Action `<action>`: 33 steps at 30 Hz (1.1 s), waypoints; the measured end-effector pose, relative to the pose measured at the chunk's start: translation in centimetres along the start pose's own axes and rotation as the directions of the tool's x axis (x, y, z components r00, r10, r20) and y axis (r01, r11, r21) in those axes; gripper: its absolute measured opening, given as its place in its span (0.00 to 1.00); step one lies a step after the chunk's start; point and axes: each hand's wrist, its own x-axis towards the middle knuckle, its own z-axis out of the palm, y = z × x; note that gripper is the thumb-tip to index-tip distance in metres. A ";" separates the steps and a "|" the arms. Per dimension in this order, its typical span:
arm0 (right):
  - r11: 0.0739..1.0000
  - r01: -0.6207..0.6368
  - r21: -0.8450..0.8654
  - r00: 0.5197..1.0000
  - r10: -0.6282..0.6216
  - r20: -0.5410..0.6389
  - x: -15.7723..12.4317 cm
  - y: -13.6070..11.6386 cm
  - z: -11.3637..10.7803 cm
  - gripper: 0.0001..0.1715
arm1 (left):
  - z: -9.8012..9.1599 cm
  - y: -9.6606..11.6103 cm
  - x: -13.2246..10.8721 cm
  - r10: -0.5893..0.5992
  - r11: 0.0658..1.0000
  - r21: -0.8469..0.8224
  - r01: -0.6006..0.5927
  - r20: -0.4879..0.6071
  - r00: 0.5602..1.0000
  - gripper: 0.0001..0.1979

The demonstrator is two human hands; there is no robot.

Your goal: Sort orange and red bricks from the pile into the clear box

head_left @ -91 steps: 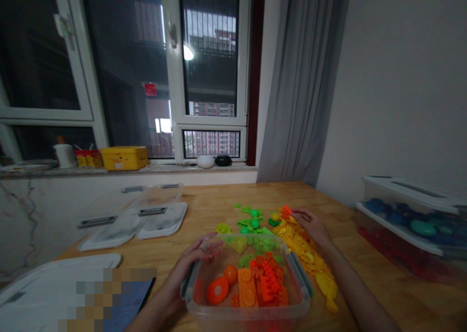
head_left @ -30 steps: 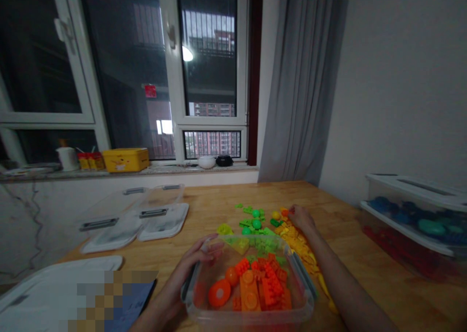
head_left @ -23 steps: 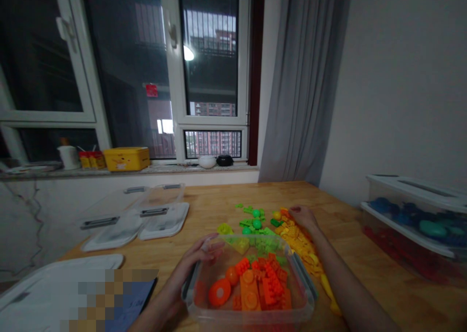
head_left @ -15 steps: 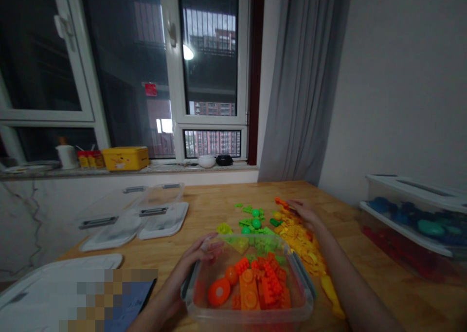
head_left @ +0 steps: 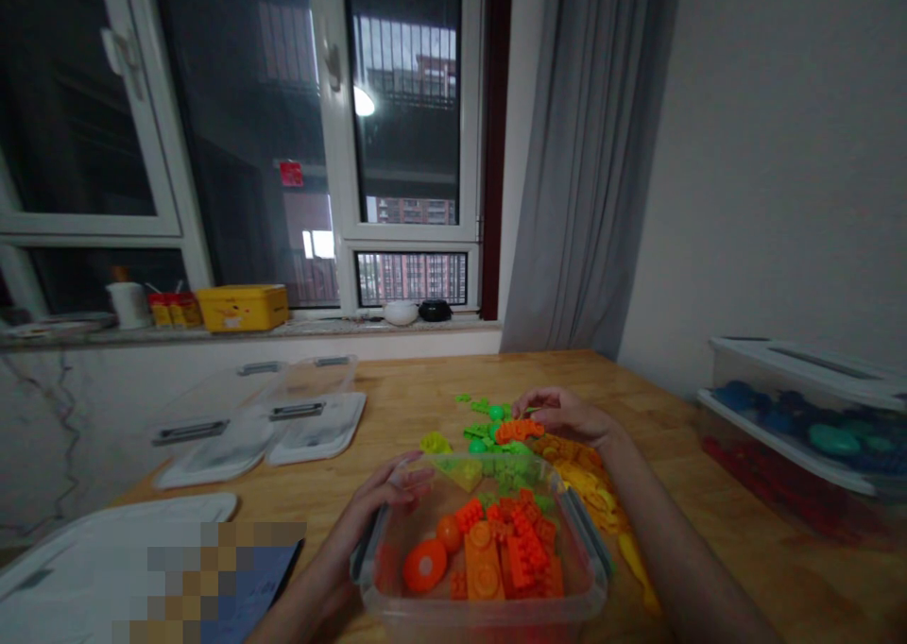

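My left hand [head_left: 379, 502] grips the far left rim of a clear plastic box [head_left: 588, 559] that holds several orange bricks and discs [head_left: 496, 554]. My right hand [head_left: 567, 415] is raised above the table and holds an orange brick [head_left: 517, 430] over the green pieces, just beyond the box. Green bricks [head_left: 488, 422] lie scattered behind the box. A strip of yellow pieces [head_left: 591, 483] runs along the box's right side under my right forearm.
Clear lids [head_left: 269, 417] lie on the wooden table [head_left: 418, 389] at the left. A white lid [head_left: 106, 540] sits at the near left. Stacked clear bins of blue and red pieces [head_left: 800, 427] stand at the right. The window sill carries a yellow tin [head_left: 241, 306].
My right hand has lifted an orange brick from the far end of the yellow pile and carried it left and nearer, toward the box. My left hand has stayed on the box rim.
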 end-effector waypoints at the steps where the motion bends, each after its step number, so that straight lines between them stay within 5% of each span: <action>1: 1.000 0.012 -0.024 0.998 -0.011 0.061 0.1 -0.1 0.4 0.22 | 0.1 0.1 0.0 0.003 1.000 0.004 -0.003 -0.001 1.000 0.31; 6: 0.993 -0.051 -0.108 0.960 0.078 0.268 0.4 -0.4 1.7 0.22 | 0.2 0.3 -0.2 -0.018 1.000 -0.008 0.018 -0.016 1.000 0.31; 10: 0.993 -0.073 -0.097 0.949 0.099 0.300 0.4 -0.3 1.9 0.27 | -0.1 0.0 -0.2 -0.019 1.000 0.001 0.019 -0.021 1.000 0.32; 12: 0.996 -0.032 -0.080 0.981 0.046 0.186 0.5 0.0 1.3 0.25 | -0.2 -0.1 -0.1 -0.023 1.000 -0.013 0.023 -0.017 1.000 0.32; 15: 1.000 0.009 -0.024 0.982 -0.014 -0.188 0.9 1.5 -1.5 0.23 | -0.2 -0.3 0.0 -0.020 0.999 -0.034 0.020 -0.006 1.000 0.32; 17: 0.998 0.010 -0.065 0.875 -0.041 -0.482 1.0 3.2 -4.3 0.24 | -0.2 -0.4 0.0 -0.009 0.999 -0.040 0.009 0.008 1.000 0.32; 19: 0.941 -0.159 -0.298 0.690 -0.110 -0.716 0.6 5.3 -7.4 0.25 | 0.0 -0.3 0.0 -0.009 0.999 -0.039 0.010 0.008 1.000 0.32; 20: 0.915 -0.223 -0.337 0.630 -0.129 -0.766 0.2 6.4 -8.9 0.25 | 0.0 -0.2 -0.1 -0.011 0.999 -0.033 0.011 -0.001 1.000 0.31; 23: 0.854 -0.345 -0.390 0.549 -0.154 -0.822 -1.6 9.5 -12.2 0.22 | 0.2 0.2 -0.3 -0.017 1.000 -0.006 0.017 -0.033 0.999 0.30; 27: 0.771 -0.441 -0.459 0.549 -0.173 -0.818 -3.6 13.0 -13.9 0.24 | 0.3 0.4 -0.4 -0.012 1.000 -0.004 0.012 -0.024 1.000 0.30; 33: 0.691 -0.469 -0.551 0.656 -0.146 -0.741 -4.1 15.4 -14.0 0.24 | 0.3 0.1 -0.2 -0.027 0.999 -0.023 0.027 0.003 1.000 0.32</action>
